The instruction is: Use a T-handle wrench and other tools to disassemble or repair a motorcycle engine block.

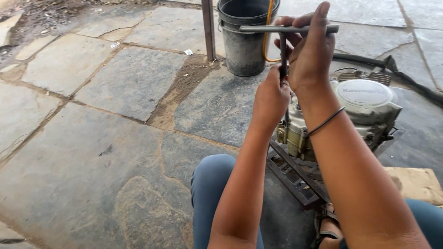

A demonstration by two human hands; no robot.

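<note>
— Biggest first? Stone floor (115, 92), cracked slabs, carrying everything; dark bucket (244, 41) up near its far edge, beside a thin post (208, 27).

— And the work itself? Engine (355, 110), grey with a round side cover, sitting on a low metal frame (295, 175) toward the right edge of the floor, just past the knees.

— Step in hand? Looks like turning a bolt on the engine's near side with the T-handle wrench (288, 29): shaft straight down into the casing, crossbar level on top.

— Hands? Right hand (314, 50) closed around the crossbar, index finger pointing up, wrist bent above the engine, thin dark band on the forearm. Left hand (272, 97) clenched round the shaft lower down, steadying it, arm reaching up from the lap.

— Next move? Probably calls for a firm twist at the crossbar while keeping the shaft plumb, so the socket stays seated. Bolt itself hidden behind the left hand.
</note>
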